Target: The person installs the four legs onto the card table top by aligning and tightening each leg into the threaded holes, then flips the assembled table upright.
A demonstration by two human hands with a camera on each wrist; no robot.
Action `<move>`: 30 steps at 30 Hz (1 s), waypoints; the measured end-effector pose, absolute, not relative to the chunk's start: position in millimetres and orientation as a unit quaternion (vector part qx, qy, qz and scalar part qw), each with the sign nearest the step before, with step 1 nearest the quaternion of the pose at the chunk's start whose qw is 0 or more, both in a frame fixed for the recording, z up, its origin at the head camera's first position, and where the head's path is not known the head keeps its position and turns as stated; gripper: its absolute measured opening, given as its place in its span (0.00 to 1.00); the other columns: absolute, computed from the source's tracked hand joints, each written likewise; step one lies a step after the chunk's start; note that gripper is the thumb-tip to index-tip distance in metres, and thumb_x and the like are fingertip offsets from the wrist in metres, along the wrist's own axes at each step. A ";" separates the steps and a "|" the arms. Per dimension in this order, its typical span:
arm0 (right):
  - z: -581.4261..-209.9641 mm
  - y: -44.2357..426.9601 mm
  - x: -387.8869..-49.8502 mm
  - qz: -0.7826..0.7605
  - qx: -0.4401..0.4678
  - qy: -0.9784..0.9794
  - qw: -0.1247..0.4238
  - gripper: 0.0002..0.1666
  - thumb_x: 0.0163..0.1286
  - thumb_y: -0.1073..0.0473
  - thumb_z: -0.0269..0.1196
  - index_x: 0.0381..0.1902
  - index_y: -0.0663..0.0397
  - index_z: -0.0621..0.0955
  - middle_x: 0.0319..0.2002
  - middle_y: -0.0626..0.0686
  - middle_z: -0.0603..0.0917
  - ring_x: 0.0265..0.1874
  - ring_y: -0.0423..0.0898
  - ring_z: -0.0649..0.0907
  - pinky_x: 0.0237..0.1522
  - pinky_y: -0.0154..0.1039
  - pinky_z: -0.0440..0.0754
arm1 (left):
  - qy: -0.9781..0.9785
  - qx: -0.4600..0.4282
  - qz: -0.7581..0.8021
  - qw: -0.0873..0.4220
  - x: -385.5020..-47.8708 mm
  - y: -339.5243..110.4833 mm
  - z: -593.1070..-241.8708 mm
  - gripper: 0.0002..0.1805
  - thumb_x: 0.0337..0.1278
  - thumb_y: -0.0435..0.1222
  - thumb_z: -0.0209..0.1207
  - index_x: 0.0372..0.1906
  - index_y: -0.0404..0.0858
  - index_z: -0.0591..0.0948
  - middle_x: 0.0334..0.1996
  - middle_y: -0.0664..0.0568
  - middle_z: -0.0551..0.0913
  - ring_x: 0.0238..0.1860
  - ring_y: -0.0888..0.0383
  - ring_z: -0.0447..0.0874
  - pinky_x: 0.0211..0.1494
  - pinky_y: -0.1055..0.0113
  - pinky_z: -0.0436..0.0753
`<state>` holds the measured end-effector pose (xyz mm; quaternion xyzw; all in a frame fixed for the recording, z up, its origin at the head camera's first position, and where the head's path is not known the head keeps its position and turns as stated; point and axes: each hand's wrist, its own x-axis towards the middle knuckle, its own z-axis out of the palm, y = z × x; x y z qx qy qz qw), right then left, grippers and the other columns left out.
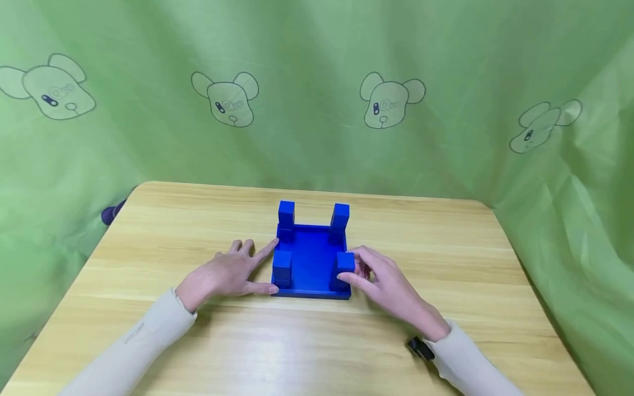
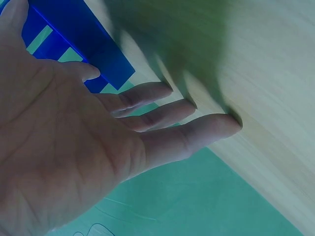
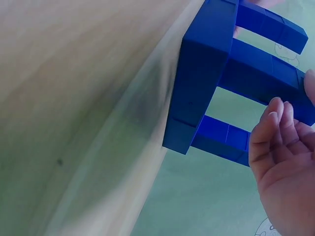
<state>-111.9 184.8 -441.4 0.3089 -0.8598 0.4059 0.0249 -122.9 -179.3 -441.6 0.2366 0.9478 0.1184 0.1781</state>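
Note:
A blue square base (image 1: 311,261) with a raised rim lies on the table, and blue block posts stand upright at its corners. My left hand (image 1: 225,276) is spread at the base's left side, its index fingertip and thumb touching the rim; in the left wrist view the other fingers (image 2: 167,140) extend over the wood. With thumb and fingertips, my right hand (image 1: 388,285) pinches the top of the near right post (image 1: 345,263). From the right wrist view, that post (image 3: 263,73) shows a seam near its held end. The near left post (image 1: 282,264) stands apart from both hands.
The wooden table (image 1: 307,346) has rounded far corners. A green curtain (image 1: 317,154) with animal-head drawings hangs behind it and at both sides. Past the left table edge is a dark object (image 1: 111,213). A black device (image 1: 420,348) sits at the right cuff.

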 end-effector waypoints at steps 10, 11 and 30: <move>-446.4 188.4 -110.8 0.411 0.317 -0.853 0.049 0.13 0.76 0.55 0.75 0.54 0.42 0.85 0.38 0.39 0.80 0.29 0.41 0.80 0.28 0.37 0.82 | 0.946 0.242 0.117 0.182 -124.1 -177.5 -440.4 0.60 0.67 0.75 0.58 0.92 0.52 0.48 0.69 0.29 0.70 0.67 0.29 0.71 0.51 0.29 0.84; -446.5 188.2 -110.6 0.410 0.319 -0.853 0.050 0.13 0.76 0.55 0.74 0.54 0.43 0.85 0.38 0.39 0.80 0.30 0.40 0.80 0.28 0.37 0.82 | 0.946 0.242 0.117 0.182 -123.7 -177.6 -440.5 0.60 0.67 0.75 0.58 0.92 0.51 0.48 0.69 0.29 0.70 0.67 0.28 0.71 0.51 0.28 0.83; -446.8 182.6 -114.3 0.411 0.307 -0.857 0.041 0.19 0.67 0.53 0.81 0.50 0.42 0.84 0.29 0.39 0.77 0.25 0.39 0.75 0.24 0.33 0.74 | 0.948 0.232 0.114 0.184 -124.0 -181.0 -443.9 0.60 0.67 0.76 0.57 0.92 0.53 0.47 0.72 0.27 0.68 0.73 0.25 0.66 0.57 0.20 0.77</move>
